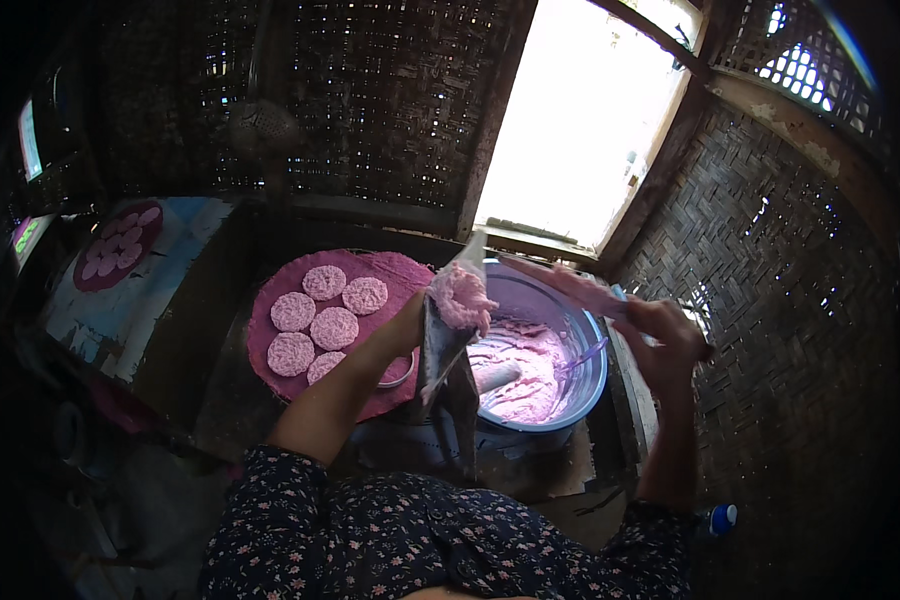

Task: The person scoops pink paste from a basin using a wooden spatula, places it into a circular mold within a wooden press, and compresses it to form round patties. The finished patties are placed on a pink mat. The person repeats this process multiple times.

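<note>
My left hand [406, 324] holds up a dark, stiff-looking sheet [442, 356] with a pale upper edge; the fingers are hidden behind it. A lump of pink mash [459, 298] sits in the top of the sheet. In my right hand [664, 334] is a flat spatula-like tool [570, 286], its blade coated with the same mash. Below lies a blue plastic basin [598, 386] with pink mash [525, 375] inside. To the left, a round magenta cloth [390, 277] bears several pink discs [334, 328]. A white ring [400, 381] on it is partly covered by my left arm.
A second magenta round with pink discs [120, 246] lies on a painted board [172, 225] at far left. A purple handle [586, 352] and a pale cylindrical thing [497, 375] stick out of the mash. Woven walls and a bright opening [570, 127] stand beyond. A blue-capped bottle [722, 517] is at lower right.
</note>
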Demonstrator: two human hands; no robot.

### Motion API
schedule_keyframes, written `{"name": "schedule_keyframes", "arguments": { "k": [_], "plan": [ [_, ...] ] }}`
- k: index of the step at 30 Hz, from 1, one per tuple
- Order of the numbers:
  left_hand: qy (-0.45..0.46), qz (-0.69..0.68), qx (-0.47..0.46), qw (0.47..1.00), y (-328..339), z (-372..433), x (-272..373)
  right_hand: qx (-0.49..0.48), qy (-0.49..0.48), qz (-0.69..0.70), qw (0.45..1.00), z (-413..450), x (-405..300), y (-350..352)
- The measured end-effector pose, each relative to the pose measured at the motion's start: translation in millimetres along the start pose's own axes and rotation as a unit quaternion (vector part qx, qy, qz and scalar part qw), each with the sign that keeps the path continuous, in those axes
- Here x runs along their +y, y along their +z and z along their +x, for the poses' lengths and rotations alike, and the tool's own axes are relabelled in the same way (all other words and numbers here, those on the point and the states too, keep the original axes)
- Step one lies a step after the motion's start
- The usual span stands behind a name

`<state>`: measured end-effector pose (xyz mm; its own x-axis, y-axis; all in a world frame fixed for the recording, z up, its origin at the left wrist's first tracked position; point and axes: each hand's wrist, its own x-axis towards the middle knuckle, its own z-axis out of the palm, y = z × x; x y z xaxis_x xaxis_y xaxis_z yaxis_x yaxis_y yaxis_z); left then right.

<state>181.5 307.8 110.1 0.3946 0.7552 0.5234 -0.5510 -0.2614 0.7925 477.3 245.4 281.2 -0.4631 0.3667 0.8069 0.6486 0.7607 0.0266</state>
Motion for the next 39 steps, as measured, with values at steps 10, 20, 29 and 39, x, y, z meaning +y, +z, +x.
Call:
{"name": "schedule_keyframes", "arguments": {
  "k": [10,20,29,39],
  "plan": [
    [0.061,0.294,-0.004,0.954,-15,-6,12,-0.088,0.021,0.136,0.987,-39,7,38],
    [0.034,0.566,0.107,0.817,46,-8,13,-0.298,-0.142,-0.145,0.933,42,-8,-14],
    [-0.121,0.45,0.107,0.878,26,-13,8,-0.047,-0.434,-0.257,0.862,27,-60,24],
    [0.088,0.499,0.146,0.85,14,-2,-7,-0.002,0.287,0.408,0.867,-33,-40,88]
  ]
}}
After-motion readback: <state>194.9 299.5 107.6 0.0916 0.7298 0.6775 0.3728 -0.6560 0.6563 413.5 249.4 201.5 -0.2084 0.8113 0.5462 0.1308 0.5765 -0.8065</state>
